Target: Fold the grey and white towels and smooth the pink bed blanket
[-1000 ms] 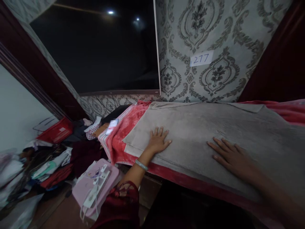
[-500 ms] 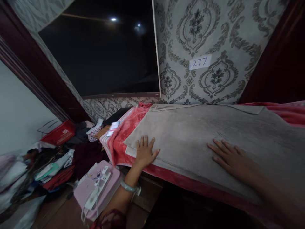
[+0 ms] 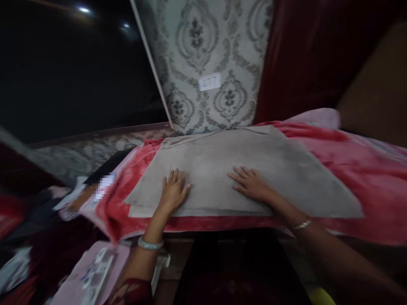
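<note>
Grey fleece cloth (image 3: 210,169): spread flat across centre of frame, far edge partly folded over, on top of red plush blanket (image 3: 365,182) visible at left, at right and along near edge. Left hand (image 3: 173,192), left of centre: palm down on cloth, wide, fingers spread. Right hand (image 3: 252,184), right of centre: palm down on same cloth, wide, fingers extended. Pale bangle (image 3: 150,244) around left wrist; thin bracelet (image 3: 302,225) around right. Upper left: flat-screen television (image 3: 73,72). Upper centre: paper label (image 3: 210,81) marked 277. Lower left: pink case (image 3: 71,275) under blurred white object (image 3: 100,271), probably a power strip.
</note>
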### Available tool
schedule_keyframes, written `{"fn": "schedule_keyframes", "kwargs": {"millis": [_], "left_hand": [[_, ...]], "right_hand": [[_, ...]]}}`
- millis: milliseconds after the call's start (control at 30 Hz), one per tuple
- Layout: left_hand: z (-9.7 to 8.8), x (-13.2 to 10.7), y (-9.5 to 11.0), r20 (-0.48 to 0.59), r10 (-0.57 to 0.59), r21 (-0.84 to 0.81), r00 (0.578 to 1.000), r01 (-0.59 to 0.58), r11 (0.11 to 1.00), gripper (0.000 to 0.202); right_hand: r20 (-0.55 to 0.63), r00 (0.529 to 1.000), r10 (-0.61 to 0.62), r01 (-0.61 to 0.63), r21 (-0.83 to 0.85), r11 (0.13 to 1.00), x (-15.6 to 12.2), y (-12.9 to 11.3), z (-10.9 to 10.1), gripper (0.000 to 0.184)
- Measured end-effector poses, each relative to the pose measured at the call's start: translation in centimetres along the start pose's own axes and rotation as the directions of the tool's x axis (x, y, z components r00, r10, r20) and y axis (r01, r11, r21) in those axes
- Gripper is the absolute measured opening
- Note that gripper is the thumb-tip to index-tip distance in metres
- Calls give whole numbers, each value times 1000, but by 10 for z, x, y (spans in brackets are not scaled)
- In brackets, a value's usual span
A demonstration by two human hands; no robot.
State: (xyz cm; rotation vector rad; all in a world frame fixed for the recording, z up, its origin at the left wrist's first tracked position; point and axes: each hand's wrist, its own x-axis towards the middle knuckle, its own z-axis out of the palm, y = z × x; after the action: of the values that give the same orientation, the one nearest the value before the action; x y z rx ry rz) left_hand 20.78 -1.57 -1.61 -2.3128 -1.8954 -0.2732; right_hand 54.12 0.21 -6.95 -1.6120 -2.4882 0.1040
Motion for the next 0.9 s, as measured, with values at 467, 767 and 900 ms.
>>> {"fn": "schedule_keyframes", "kwargs": {"millis": [467,767,900], "left_hand": [[53,31,46,62,249,40,966,-252,967,64],[54,31,45,48,245,4,968,-246,969,68],[57,30,44,34,250,-16,968,-250,968,68]], "right_hand": [[-142,986,91,-82,72,994,-69,41,-51,53],[-197,926,321,-330,-16,944,-118,90,-21,57],[-273,907,322,-336,-7,942,-151,70,5,58]]}}
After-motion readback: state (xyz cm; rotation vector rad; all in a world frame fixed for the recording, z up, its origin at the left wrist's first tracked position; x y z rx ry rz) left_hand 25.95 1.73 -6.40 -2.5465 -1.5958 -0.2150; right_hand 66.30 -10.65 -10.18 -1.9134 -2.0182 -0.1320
